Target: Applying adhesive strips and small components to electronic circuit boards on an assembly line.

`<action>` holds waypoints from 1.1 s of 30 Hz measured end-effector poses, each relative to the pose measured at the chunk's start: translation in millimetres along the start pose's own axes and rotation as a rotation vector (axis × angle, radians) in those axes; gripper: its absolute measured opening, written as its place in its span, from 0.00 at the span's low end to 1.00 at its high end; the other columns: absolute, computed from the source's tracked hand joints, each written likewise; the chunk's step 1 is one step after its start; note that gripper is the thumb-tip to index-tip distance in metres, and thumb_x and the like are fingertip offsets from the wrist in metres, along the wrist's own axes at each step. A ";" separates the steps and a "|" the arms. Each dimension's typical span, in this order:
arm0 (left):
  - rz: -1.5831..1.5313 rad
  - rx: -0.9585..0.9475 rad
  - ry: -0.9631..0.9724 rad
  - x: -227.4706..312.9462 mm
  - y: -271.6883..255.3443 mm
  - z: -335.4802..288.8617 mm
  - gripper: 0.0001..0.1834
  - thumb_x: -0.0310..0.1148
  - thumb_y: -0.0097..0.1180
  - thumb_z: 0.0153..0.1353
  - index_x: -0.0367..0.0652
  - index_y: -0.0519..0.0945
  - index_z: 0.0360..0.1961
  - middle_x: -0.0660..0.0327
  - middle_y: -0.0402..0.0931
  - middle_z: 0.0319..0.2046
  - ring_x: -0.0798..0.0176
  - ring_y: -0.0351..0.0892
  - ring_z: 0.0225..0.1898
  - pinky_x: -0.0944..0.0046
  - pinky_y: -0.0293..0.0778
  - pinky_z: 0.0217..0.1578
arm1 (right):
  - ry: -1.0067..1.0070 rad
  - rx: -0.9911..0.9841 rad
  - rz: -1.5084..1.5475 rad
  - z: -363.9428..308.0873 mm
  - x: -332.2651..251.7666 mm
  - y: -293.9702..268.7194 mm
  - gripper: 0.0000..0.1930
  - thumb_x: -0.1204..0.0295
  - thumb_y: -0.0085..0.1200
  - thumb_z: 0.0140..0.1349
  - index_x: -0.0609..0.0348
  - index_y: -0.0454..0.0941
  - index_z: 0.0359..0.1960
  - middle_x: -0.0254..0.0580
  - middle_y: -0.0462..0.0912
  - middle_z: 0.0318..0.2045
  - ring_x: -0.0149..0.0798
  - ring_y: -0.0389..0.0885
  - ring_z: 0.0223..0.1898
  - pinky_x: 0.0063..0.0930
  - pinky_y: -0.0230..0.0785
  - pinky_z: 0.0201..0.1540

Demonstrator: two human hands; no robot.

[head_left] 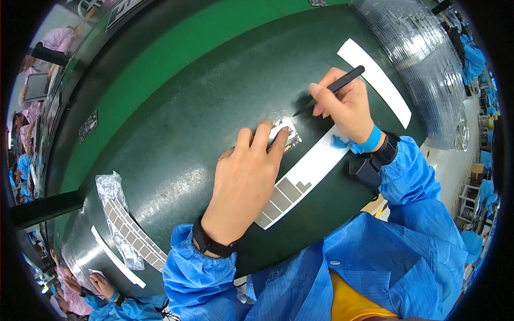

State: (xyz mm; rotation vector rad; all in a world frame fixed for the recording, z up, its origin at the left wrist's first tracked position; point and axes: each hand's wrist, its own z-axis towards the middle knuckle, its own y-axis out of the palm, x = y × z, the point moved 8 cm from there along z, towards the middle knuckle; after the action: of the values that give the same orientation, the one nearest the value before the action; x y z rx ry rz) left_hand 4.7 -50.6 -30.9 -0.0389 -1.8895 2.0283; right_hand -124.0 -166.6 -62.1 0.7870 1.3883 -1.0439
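A small circuit board (292,140) with a shiny, partly white surface lies on the dark green table. My left hand (243,179) rests over its left side, with the fingertips closed on it and hiding part of it. My right hand (345,101) grips black pointed tweezers (344,81), whose tip comes down beside the board's upper edge. Below the right hand, a white backing strip (319,156) runs diagonally; grey rectangular stickers (282,199) cover its lower end, close to my left hand. A blue band and a black strap circle my right wrist.
A blank white strip (377,80) lies at the upper right, beside stacked clear plastic trays (415,64). At the left are a sheet of grey stickers (134,232), a clear plastic bag (110,187) and a narrow white strip (116,259). A co-worker's hand (101,284) shows at lower left.
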 end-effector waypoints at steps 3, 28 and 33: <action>0.001 0.021 0.008 -1.7 -0.4 -3.5 0.19 0.28 0.55 0.54 0.44 0.77 0.50 0.60 0.70 0.46 0.60 0.73 0.40 0.63 0.77 0.34 | 0.086 -0.049 -0.003 -14.2 -9.4 -1.5 0.07 0.72 0.57 0.60 0.62 0.75 0.28 0.32 0.78 0.18 0.20 0.74 0.20 0.14 0.61 0.21; -0.112 -0.225 0.208 48.6 6.6 -42.1 0.21 0.32 0.59 0.52 0.42 0.78 0.49 0.61 0.71 0.54 0.63 0.72 0.37 0.65 0.76 0.32 | 0.106 -0.256 -0.069 -93.7 2.3 11.1 0.06 0.72 0.60 0.59 0.60 0.78 0.30 0.31 0.81 0.20 0.16 0.72 0.19 0.11 0.60 0.19; -0.111 -0.210 0.199 48.1 6.2 -40.6 0.21 0.32 0.60 0.51 0.42 0.77 0.49 0.60 0.71 0.54 0.63 0.73 0.37 0.64 0.76 0.31 | 0.196 -0.270 -0.027 -83.6 1.7 10.5 0.06 0.72 0.59 0.60 0.61 0.77 0.30 0.33 0.81 0.20 0.17 0.74 0.21 0.11 0.62 0.21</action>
State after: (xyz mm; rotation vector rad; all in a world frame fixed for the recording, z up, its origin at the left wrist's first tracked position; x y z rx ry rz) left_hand -30.8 1.7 -30.1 -0.1790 -1.9241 1.6812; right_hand -146.9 -86.0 -71.0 0.6849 1.6704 -0.7934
